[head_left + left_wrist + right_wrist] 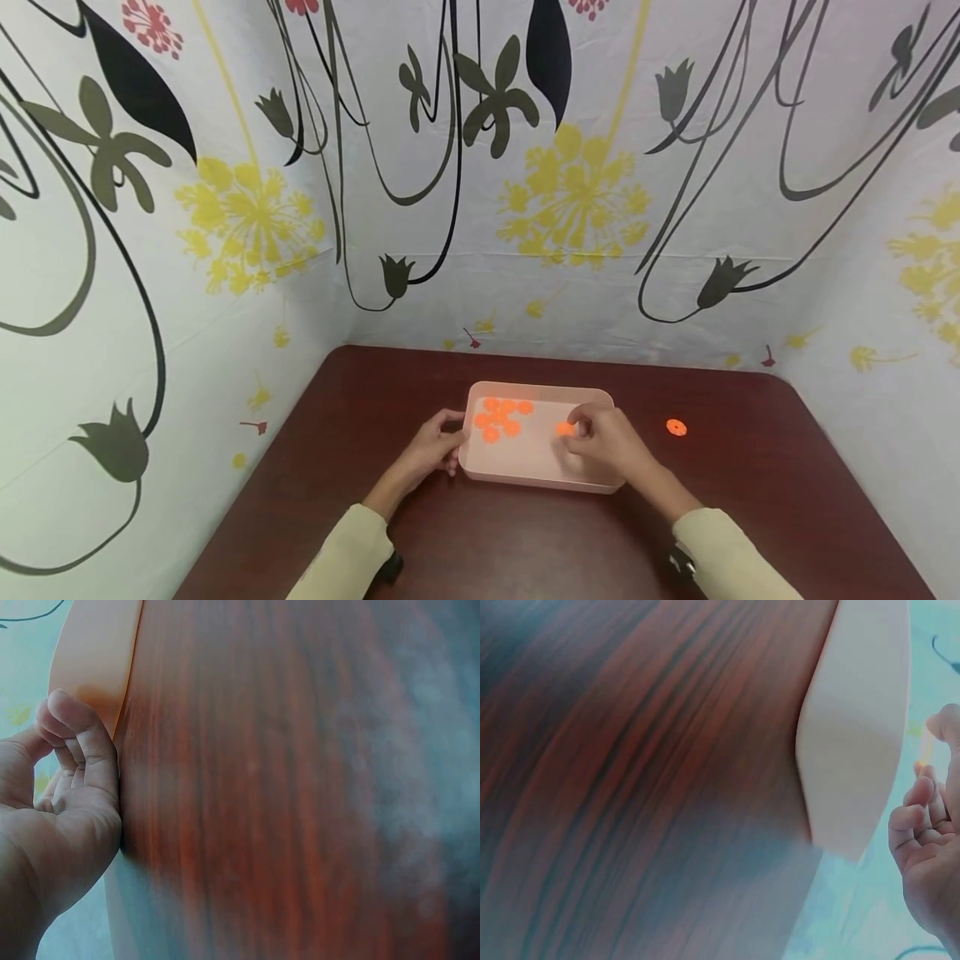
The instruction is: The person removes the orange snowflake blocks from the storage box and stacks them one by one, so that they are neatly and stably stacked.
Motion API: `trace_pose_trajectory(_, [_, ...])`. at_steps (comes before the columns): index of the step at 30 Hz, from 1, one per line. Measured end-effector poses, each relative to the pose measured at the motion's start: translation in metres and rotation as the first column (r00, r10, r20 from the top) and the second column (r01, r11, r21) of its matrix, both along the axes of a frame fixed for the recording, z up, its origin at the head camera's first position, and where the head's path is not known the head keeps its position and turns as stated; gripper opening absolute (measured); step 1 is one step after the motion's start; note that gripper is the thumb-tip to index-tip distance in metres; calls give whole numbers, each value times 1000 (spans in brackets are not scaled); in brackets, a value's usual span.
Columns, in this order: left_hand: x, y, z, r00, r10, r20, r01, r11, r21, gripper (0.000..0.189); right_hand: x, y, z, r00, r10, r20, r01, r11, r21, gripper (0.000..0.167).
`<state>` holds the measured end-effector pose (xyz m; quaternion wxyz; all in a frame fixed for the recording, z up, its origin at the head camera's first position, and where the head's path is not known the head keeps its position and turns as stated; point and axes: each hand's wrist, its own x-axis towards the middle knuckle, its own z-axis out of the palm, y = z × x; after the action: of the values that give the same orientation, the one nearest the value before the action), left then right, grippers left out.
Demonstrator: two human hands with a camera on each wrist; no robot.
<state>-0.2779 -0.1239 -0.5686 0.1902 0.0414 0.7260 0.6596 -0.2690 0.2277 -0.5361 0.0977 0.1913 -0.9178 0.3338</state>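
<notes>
A shallow pale pink tray [536, 479] lies on the dark table. My left hand [432, 446] grips its left edge, with the thumb at the rim and the other fingers along the outer wall. The left wrist view shows this hand [71, 780] with curled fingers against the tray's wall [90, 652]. Over the right half of the tray, my right hand [611, 437] pinches a thin orange disc [565, 429] between thumb and fingertips. In the right wrist view that disc [927, 747] is seen edge-on. Several flat orange discs [491, 434] are clustered in the tray's left part.
One orange disc [677, 427] with small dark marks lies on the table [525, 550] to the right of the tray. Patterned white cloth [420, 308] stands behind the table and along both sides.
</notes>
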Motion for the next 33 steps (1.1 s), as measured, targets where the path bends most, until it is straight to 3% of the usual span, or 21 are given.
trace_pose_trajectory(8, [2,-2,-1,1000,10,-1,-10,1000,-8,50,7,54,2,992,-114,-57,114,993,-7,26])
trace_pose_trajectory(15, [2,-3,-3,1000,16,-4,-16,1000,-9,50,7,99,-8,957,-268,-111,273,961,40,26])
trace_pose_trajectory(20, [2,-3,-3,1000,13,-11,-13,1000,2,50,7,127,-14,938,-338,-74,343,937,67,30])
trace_pose_trajectory(33, [1,-2,-1,1000,5,-10,-6,1000,-7,49,8,164,-23,922,-388,23,380,912,156,30])
